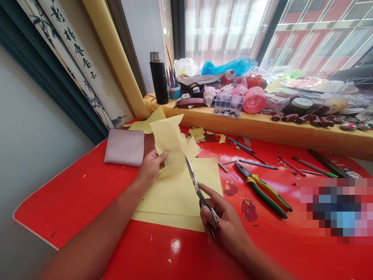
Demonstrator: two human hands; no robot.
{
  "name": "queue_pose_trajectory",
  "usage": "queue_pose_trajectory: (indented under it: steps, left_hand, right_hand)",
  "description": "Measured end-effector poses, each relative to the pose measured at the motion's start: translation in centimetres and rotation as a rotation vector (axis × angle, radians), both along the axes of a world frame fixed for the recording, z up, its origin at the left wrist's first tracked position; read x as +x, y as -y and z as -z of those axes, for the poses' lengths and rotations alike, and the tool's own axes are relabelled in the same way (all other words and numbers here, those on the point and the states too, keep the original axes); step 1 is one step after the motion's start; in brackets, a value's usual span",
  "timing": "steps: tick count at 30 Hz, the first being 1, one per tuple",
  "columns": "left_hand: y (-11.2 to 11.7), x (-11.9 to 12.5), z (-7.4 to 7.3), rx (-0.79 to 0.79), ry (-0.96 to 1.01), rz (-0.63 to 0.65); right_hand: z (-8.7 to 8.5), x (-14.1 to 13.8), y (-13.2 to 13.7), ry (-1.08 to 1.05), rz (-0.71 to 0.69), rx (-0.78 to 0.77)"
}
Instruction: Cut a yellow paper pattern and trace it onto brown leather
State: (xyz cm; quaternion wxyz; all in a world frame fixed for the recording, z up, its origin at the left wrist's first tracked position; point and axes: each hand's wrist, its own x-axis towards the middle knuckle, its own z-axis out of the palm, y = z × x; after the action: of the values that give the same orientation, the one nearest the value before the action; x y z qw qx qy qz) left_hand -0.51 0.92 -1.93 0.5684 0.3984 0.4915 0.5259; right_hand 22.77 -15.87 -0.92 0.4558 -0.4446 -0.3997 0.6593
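My left hand (151, 167) pinches a pale yellow piece of paper (170, 142) by its lower left side, thumb on top. Faint pencil lines show on this paper, and its edges are cut unevenly. In my right hand (220, 216) is a pair of metal scissors (196, 182), blades pointing up and away, their tips close to the paper's right edge. The blades look nearly closed. Below both hands, larger yellow sheets (177, 200) lie flat on the red table (151, 252).
A mauve folded item (124, 147) lies left. Yellow scraps (198, 133) sit behind the paper. Pliers (264, 190) and several thin pencils or rods (258, 164) lie right. A black thermos (159, 79), a brush cup (175, 92) and plastic bags (230, 67) crowd the windowsill. A blurred patch covers the right edge.
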Motion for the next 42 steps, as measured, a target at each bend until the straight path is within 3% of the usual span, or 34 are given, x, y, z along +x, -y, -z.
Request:
queue_pose_trajectory:
  steps: [9, 22, 42]
  left_hand:
    - [0.8, 0.7, -1.0, 0.01, 0.045, 0.094]
    - [1.4, 0.9, -1.6, 0.067, 0.052, 0.115]
    - [1.1, 0.7, -1.1, -0.194, 0.325, 0.213]
  right_hand:
    - [-0.1, 0.1, 0.1, 0.007, -0.002, -0.007]
    - [-0.2, 0.1, 0.0, 0.01, 0.001, -0.019]
    - [-0.1, 0.1, 0.4, 0.02, 0.002, 0.054]
